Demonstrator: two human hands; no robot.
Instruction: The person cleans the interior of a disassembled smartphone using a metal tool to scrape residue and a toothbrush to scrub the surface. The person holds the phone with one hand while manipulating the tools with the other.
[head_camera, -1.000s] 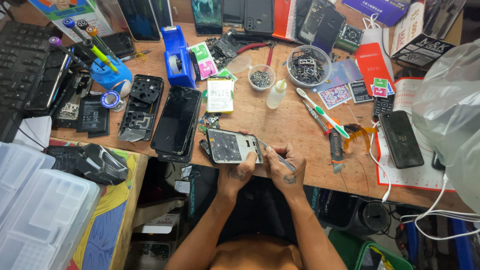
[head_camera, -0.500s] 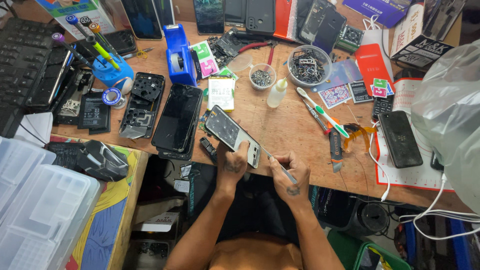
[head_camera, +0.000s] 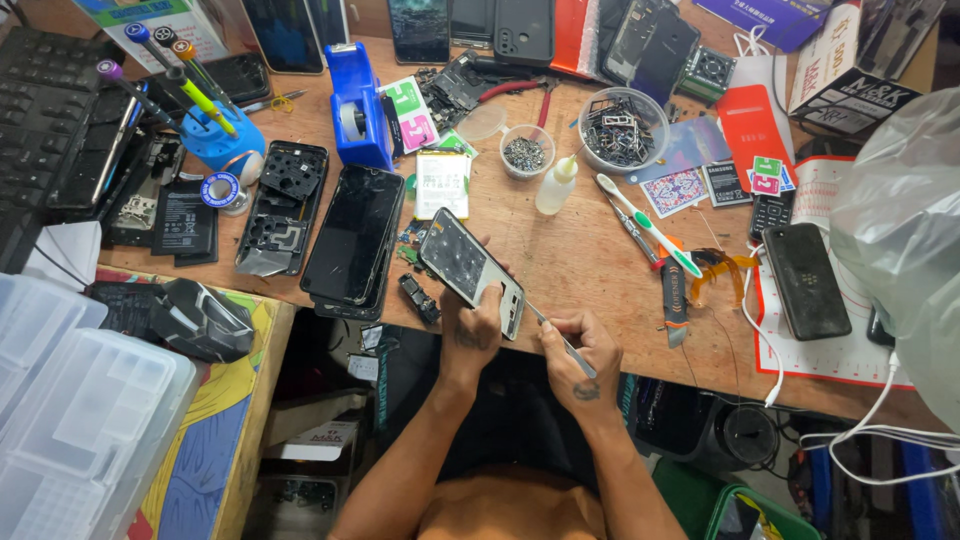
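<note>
Cracked glass catches the light on the slim dark phone panel with a shattered screen (head_camera: 470, 270), which the person's left hand (head_camera: 472, 335) grips by its near end, fingers closed around the edge so that the panel slants up and away over the front edge of the worn wooden workbench (head_camera: 560, 260). The right hand (head_camera: 578, 352) sits just beside it, fingers pinched shut on a thin metal pry tool (head_camera: 560, 338) whose tip points at the panel's lower corner; whether the tip actually touches, I cannot tell from here.

Just left of the held panel a black phone with a dark blank screen (head_camera: 355, 235) lies flat on the bench, and beside that a stripped black phone frame with open cut-outs (head_camera: 283, 205). Behind them stands a blue tape dispenser (head_camera: 360, 110), and further left a blue round tool stand bristling with coloured screwdrivers (head_camera: 215, 135). Past the panel lie a white rectangular battery pack (head_camera: 442, 183), a small clear cup of tiny screws (head_camera: 526, 152), a little white dropper bottle (head_camera: 556, 186) and a larger clear bowl of small metal parts (head_camera: 622, 128). To the right lies a white and green toothbrush (head_camera: 648, 225), and well apart on a white mat a black textured phone back (head_camera: 805, 280).
</note>
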